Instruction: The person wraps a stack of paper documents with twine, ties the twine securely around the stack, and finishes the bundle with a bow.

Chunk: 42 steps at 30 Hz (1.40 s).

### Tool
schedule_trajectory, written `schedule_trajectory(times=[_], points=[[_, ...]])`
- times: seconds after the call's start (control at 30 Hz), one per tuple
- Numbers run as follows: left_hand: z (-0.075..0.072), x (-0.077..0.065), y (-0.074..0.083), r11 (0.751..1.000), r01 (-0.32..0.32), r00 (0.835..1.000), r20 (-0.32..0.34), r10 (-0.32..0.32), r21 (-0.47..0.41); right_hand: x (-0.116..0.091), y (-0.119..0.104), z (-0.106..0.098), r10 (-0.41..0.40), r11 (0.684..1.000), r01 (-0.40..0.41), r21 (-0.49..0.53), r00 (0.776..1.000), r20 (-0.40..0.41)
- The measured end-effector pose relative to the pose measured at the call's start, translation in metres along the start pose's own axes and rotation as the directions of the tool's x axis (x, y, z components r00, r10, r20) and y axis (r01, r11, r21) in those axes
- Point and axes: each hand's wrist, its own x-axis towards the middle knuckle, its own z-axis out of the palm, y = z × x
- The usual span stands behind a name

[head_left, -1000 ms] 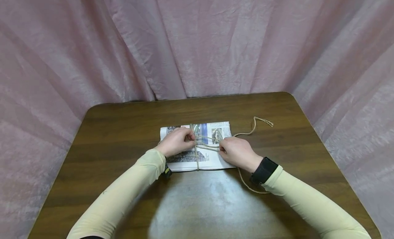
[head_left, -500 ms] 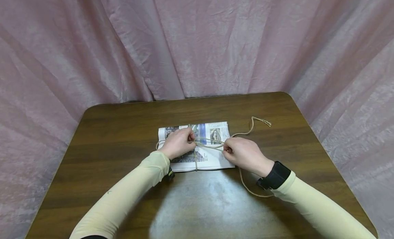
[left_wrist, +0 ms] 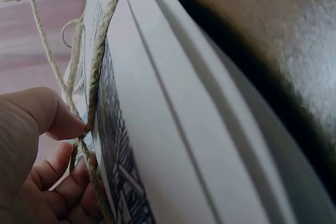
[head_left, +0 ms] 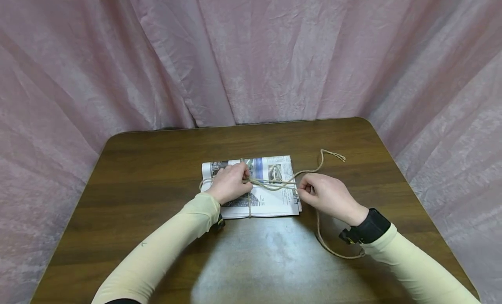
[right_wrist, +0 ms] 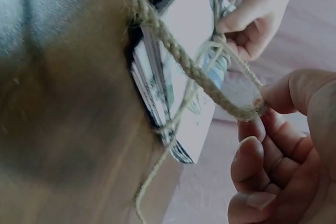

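A folded stack of newspapers (head_left: 274, 204) lies on the table, with tan rope (head_left: 249, 206) running across it both ways. My left hand (head_left: 231, 182) rests over the middle of the stack; in the left wrist view its thumb and fingers pinch the rope (left_wrist: 94, 93) where strands cross. Just past the stack's right edge, my right hand (head_left: 327, 195) pinches a stretch of rope between thumb and fingertips. The right wrist view shows that rope (right_wrist: 184, 61) bending at the pinch, one part leading back toward the left hand (right_wrist: 257, 19).
A loose rope end with a frayed tip (head_left: 339, 156) lies behind the right hand. Another length curves over the wooden table (head_left: 157, 164) below the right wrist. Pink curtains (head_left: 274, 55) hang around the table's far side and flanks.
My right hand has moved right, off the newspapers and past their edge, drawing the rope strands out longer. The left hand has stayed near the middle, shifting slightly right.
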Motion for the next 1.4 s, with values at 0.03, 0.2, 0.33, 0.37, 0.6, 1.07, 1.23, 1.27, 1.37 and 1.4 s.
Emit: schedule_trajectory(times=[0.03,0.2,0.33,0.37,0.6,1.07,1.23,1.27,1.37,1.4], points=[[0.0,0.0,0.0,1.0,-0.001,1.0,0.0,0.001,0.002,0.0,0.001,0.001,0.005,1.0,-0.005,0.009,1.0,-0.001],[-0.001,-0.003,0.0,0.999,-0.05,0.999,-0.018,0.051,0.013,0.001,-0.001,0.0,0.033,0.996,-0.034,0.079,0.999,0.007],[-0.003,-0.007,0.001,0.987,-0.157,0.986,-0.045,0.158,0.016,0.003,-0.003,-0.004,0.054,0.988,-0.051,0.146,0.998,-0.017],[-0.004,-0.008,0.003,0.981,-0.192,0.98,-0.05,0.192,0.013,0.003,-0.004,-0.005,0.057,0.986,-0.052,0.161,0.998,-0.021],[-0.008,-0.012,0.025,0.94,-0.34,0.94,-0.051,0.338,-0.028,0.012,-0.014,-0.01,0.078,0.951,-0.068,0.301,0.997,-0.02],[-0.043,-0.018,0.059,0.907,-0.387,0.919,-0.146,0.365,-0.168,0.031,-0.041,-0.053,0.002,0.793,-0.025,0.609,0.999,0.038],[-0.049,-0.022,0.061,0.89,-0.403,0.911,-0.184,0.368,-0.215,0.04,-0.047,-0.055,-0.038,0.789,0.025,0.614,0.999,0.009],[-0.05,-0.023,0.059,0.888,-0.398,0.913,-0.19,0.36,-0.231,0.042,-0.044,-0.054,-0.026,0.795,0.021,0.606,1.0,0.0],[-0.051,-0.03,0.051,0.886,-0.374,0.923,-0.205,0.326,-0.273,0.047,-0.027,-0.048,0.041,0.819,-0.019,0.574,0.999,-0.025],[-0.051,-0.033,0.048,0.887,-0.363,0.927,-0.207,0.312,-0.287,0.048,-0.019,-0.045,0.069,0.83,-0.042,0.557,0.997,-0.027]])
